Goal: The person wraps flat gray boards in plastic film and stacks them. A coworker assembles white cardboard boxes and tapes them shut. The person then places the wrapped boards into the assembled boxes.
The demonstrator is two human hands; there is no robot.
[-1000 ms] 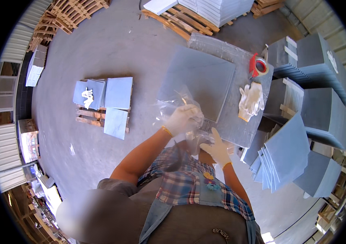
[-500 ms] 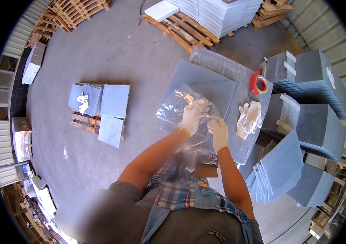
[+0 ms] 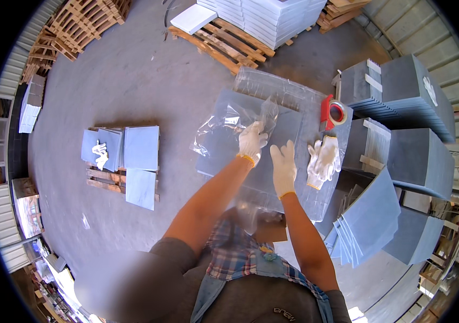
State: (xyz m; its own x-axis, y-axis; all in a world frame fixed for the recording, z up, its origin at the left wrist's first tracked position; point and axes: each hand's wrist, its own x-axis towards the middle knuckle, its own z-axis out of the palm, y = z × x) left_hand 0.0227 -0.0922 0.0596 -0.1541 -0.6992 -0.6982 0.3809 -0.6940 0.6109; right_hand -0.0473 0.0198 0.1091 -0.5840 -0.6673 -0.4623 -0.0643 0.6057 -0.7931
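Observation:
A clear plastic bag lies crumpled over a flat grey slab. My gloved left hand is closed on the bag's near right part, with its top bunched up just beyond the fingers. Beside it, my gloved right hand has its fingers stretched out above the slab and holds nothing; whether it touches the surface I cannot tell. The slab rests on a work surface wrapped in clear film. To the right of my right hand lie spare white gloves, and farther back stands a red tape dispenser.
Stacks of grey slabs crowd the right side, with several leaning slabs nearer me. On the left, a low pallet carries slabs and white gloves. Another pallet with stacked white boxes stands at the back.
My right hand has let go of the plastic and its fingers have straightened. My left hand has carried the bag farther away over the slab, and the view has shifted slightly.

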